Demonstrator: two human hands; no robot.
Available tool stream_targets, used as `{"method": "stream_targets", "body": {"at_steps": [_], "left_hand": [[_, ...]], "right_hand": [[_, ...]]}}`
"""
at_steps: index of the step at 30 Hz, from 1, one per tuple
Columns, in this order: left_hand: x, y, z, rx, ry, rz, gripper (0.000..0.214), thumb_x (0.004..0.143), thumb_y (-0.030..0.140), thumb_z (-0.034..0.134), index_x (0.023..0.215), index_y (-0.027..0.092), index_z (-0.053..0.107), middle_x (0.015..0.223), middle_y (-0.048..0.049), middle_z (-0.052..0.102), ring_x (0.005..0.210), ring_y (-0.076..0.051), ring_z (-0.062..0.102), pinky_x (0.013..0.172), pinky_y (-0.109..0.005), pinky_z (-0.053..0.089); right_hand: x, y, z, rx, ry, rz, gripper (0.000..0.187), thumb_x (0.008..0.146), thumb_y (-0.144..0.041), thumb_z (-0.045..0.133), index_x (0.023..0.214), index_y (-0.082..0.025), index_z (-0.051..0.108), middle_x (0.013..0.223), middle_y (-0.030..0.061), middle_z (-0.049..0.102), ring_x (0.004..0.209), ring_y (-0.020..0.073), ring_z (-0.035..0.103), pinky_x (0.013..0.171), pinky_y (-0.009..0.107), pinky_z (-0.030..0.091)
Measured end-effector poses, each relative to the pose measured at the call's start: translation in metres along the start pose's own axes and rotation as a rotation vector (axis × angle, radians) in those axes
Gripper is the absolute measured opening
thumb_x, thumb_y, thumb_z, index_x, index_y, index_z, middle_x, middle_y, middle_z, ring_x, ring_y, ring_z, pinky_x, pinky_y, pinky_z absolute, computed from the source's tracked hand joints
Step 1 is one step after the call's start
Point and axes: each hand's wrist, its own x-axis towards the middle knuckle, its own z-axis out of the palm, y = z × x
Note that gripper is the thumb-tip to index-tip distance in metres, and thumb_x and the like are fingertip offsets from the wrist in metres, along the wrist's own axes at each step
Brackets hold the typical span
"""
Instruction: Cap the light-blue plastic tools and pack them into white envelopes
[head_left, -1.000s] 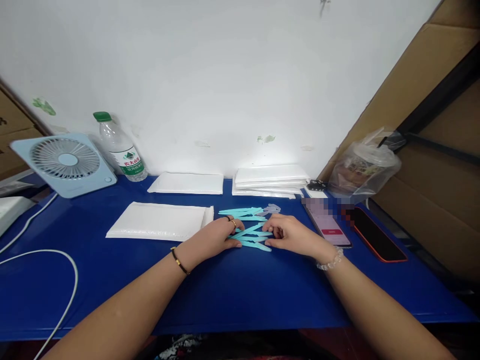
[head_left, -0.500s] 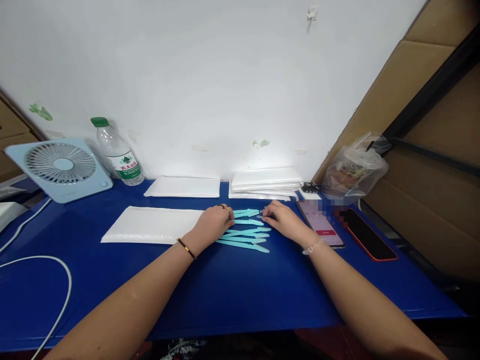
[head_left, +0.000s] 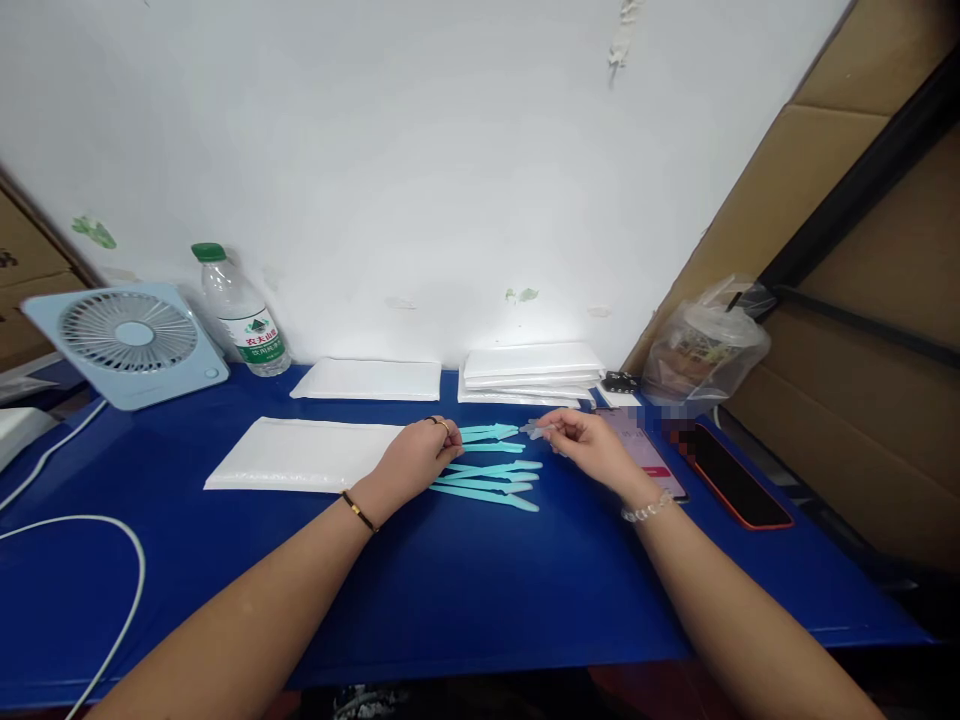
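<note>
Several turquoise eyebrow razors [head_left: 495, 494] lie fanned out on the blue table, blades toward the right. My left hand [head_left: 421, 455] is closed at the handle ends of the upper razors [head_left: 487, 433], its thumb and fingers pinched together; its fingertips hide those ends. My right hand [head_left: 589, 445] is closed in a pinch on small clear plastic caps [head_left: 536, 428], just right of the upper blades. Partly under my left hand lies a white padded envelope [head_left: 300, 455].
Along the wall lie another white envelope [head_left: 367, 379] and a stack of them [head_left: 529, 368]. A fan [head_left: 142, 335] and a water bottle [head_left: 251, 320] stand left. At right are two phones [head_left: 649, 450] [head_left: 739, 475] and a bagged drink cup [head_left: 705, 345].
My right hand has moved a little to the right, with the clear caps showing more plainly in its fingers. My left hand has shifted slightly left. The view has tilted a little.
</note>
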Motion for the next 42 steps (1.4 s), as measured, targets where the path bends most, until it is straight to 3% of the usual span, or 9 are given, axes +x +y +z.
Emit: {"method": "stream_targets", "body": {"at_steps": [7, 17, 21, 26, 30, 34, 42], "left_hand": [[0.001, -0.003, -0.002, -0.071, -0.002, -0.051, 0.010, 0.084, 0.027, 0.051, 0.083, 0.019, 0.058, 0.083, -0.0022, 0.061, 0.077, -0.017, 0.057, 0.068, -0.028, 0.043], [0.003, -0.001, 0.002, -0.131, -0.029, -0.040, 0.018, 0.085, 0.033, 0.050, 0.084, 0.019, 0.060, 0.083, -0.0027, 0.063, 0.075, -0.017, 0.058, 0.065, -0.027, 0.043], [0.002, 0.000, 0.004, -0.137, -0.085, -0.038, 0.020, 0.084, 0.036, 0.051, 0.081, 0.020, 0.061, 0.081, -0.0021, 0.064, 0.072, -0.016, 0.058, 0.061, -0.026, 0.042], [0.004, -0.002, 0.005, -0.019, -0.008, -0.006, 0.022, 0.088, 0.034, 0.046, 0.093, 0.021, 0.063, 0.091, -0.0034, 0.064, 0.078, -0.017, 0.059, 0.068, -0.029, 0.043], [0.007, -0.004, 0.006, 0.095, 0.007, 0.014, 0.019, 0.085, 0.029, 0.051, 0.096, 0.020, 0.065, 0.097, -0.0050, 0.063, 0.085, -0.020, 0.060, 0.074, -0.031, 0.044], [0.009, -0.006, 0.008, 0.112, -0.013, -0.012, 0.016, 0.084, 0.031, 0.054, 0.083, 0.020, 0.065, 0.088, -0.0038, 0.064, 0.080, -0.019, 0.060, 0.072, -0.030, 0.043], [0.008, -0.006, 0.009, 0.078, 0.004, -0.039, 0.015, 0.084, 0.030, 0.054, 0.079, 0.019, 0.063, 0.082, -0.0034, 0.063, 0.075, -0.018, 0.059, 0.069, -0.029, 0.042]], "right_hand": [[0.003, -0.001, 0.008, 0.389, -0.012, 0.137, 0.034, 0.077, -0.047, 0.066, 0.082, -0.014, 0.061, 0.074, 0.0050, 0.066, 0.060, 0.0137, 0.064, 0.054, 0.025, 0.049], [0.001, -0.005, 0.026, 0.464, -0.090, 0.143, 0.035, 0.075, -0.048, 0.067, 0.082, -0.015, 0.061, 0.075, 0.0041, 0.067, 0.063, 0.0148, 0.066, 0.058, 0.026, 0.051], [0.000, -0.010, 0.020, 0.256, -0.157, 0.079, 0.032, 0.081, -0.048, 0.060, 0.080, -0.016, 0.063, 0.072, 0.0039, 0.066, 0.061, 0.0148, 0.063, 0.058, 0.027, 0.049], [-0.002, -0.010, -0.014, -0.299, 0.088, -0.019, 0.025, 0.083, -0.041, 0.055, 0.076, -0.019, 0.066, 0.069, 0.0036, 0.065, 0.060, 0.0156, 0.056, 0.056, 0.028, 0.043], [-0.001, 0.004, -0.024, -0.493, 0.023, 0.012, 0.015, 0.074, -0.034, 0.063, 0.072, -0.020, 0.067, 0.069, 0.0031, 0.065, 0.062, 0.0170, 0.057, 0.058, 0.028, 0.042], [0.001, 0.014, -0.014, -0.462, -0.016, 0.018, 0.013, 0.075, -0.032, 0.063, 0.072, -0.020, 0.065, 0.072, 0.0032, 0.064, 0.064, 0.0167, 0.057, 0.058, 0.028, 0.042], [0.002, 0.008, -0.002, -0.097, -0.162, 0.058, 0.028, 0.082, -0.043, 0.058, 0.087, -0.018, 0.070, 0.071, 0.0028, 0.066, 0.063, 0.0151, 0.058, 0.058, 0.027, 0.045]]}}
